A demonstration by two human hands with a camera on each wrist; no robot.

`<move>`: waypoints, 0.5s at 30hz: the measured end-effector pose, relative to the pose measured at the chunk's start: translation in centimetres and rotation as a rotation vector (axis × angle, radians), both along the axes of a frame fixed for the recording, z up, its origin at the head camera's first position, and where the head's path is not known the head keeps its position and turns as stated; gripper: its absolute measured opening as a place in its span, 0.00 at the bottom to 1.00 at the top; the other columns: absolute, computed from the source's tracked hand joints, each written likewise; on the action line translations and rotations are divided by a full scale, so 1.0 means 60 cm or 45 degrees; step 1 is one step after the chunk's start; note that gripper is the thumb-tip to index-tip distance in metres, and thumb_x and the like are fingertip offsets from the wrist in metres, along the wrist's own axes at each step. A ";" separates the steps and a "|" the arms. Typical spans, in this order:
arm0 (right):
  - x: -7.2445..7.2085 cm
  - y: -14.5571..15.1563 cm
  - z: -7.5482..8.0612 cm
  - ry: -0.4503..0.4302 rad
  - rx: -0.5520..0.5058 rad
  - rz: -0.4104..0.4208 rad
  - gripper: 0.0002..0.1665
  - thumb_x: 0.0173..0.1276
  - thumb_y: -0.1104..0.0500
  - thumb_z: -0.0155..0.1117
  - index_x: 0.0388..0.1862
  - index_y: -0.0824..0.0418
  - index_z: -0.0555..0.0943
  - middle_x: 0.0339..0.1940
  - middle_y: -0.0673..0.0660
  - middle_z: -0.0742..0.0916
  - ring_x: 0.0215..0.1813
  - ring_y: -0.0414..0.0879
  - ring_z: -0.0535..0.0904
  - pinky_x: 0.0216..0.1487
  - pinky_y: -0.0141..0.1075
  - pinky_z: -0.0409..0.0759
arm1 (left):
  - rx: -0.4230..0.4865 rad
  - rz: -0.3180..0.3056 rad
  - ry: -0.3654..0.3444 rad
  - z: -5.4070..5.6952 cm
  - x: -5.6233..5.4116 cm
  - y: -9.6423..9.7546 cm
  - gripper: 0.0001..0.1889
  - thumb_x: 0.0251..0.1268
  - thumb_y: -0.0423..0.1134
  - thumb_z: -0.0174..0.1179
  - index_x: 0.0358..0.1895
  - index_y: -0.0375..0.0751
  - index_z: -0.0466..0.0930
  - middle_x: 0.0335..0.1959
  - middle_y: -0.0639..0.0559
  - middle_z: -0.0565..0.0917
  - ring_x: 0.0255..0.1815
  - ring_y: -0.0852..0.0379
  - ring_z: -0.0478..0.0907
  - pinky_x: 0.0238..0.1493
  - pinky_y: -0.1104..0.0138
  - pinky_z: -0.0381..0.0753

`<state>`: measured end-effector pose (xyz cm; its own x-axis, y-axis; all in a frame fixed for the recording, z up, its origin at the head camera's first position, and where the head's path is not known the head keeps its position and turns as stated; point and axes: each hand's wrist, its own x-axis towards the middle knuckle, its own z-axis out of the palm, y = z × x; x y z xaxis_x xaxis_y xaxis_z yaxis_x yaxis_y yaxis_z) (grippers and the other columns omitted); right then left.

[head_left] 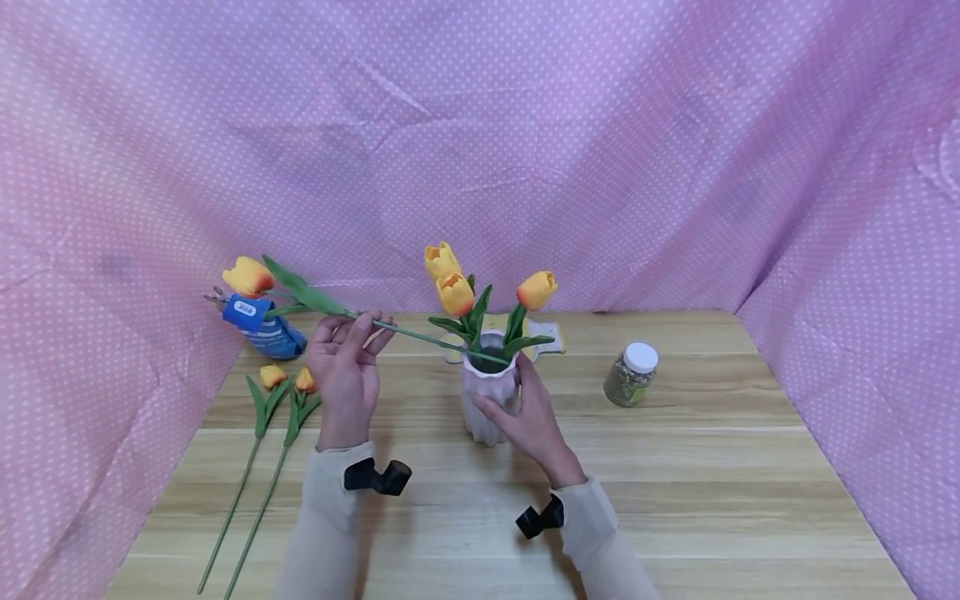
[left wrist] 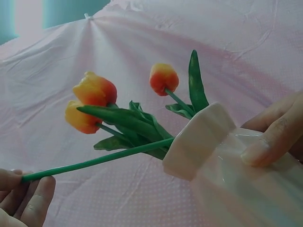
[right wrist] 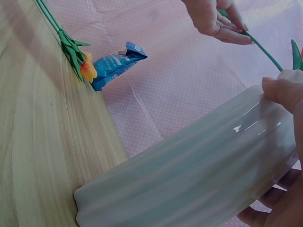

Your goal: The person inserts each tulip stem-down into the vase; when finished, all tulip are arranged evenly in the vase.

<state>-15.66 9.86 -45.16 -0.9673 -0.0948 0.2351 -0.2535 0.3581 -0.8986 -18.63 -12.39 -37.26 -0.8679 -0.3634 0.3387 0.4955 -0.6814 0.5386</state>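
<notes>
A yellow-orange tulip (head_left: 250,276) hangs to the left, its long green stem (head_left: 420,336) pinched by my left hand (head_left: 347,379). The stem's lower end dips into the mouth of a white fluted vase (head_left: 483,408), at a low slant. My right hand (head_left: 531,417) grips the vase near its rim, thumb in front and fingers round the far side; in the right wrist view the vase (right wrist: 189,156) stands on the table. Several tulips stand in the vase, with blooms (head_left: 455,293) on the left and one bloom (head_left: 537,290) on the right. How deep the stem reaches is hidden.
Two more tulips (head_left: 258,433) lie on the wooden table (head_left: 712,467) at the left. Behind them is a blue packet (head_left: 273,335). A white-lidded jar (head_left: 631,375) stands to the right. Behind the vase lies a flat white-and-yellow item (head_left: 551,337). A pink dotted curtain (head_left: 480,150) hangs behind.
</notes>
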 end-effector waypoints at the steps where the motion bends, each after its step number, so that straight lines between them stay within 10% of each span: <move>1: 0.000 0.000 0.000 0.000 -0.001 -0.001 0.52 0.64 0.47 0.71 0.80 0.56 0.55 0.78 0.59 0.68 0.79 0.59 0.65 0.76 0.65 0.64 | -0.001 0.011 0.022 0.000 0.002 0.001 0.08 0.65 0.14 0.53 0.36 0.28 0.76 0.28 0.41 0.89 0.30 0.49 0.89 0.35 0.60 0.92; 15: -0.002 0.001 -0.003 0.035 0.002 0.016 0.52 0.65 0.49 0.71 0.80 0.57 0.54 0.78 0.61 0.69 0.78 0.60 0.65 0.75 0.66 0.64 | -0.119 0.164 0.290 0.015 0.033 0.019 0.10 0.60 0.10 0.53 0.37 0.24 0.77 0.29 0.37 0.89 0.31 0.45 0.90 0.36 0.57 0.91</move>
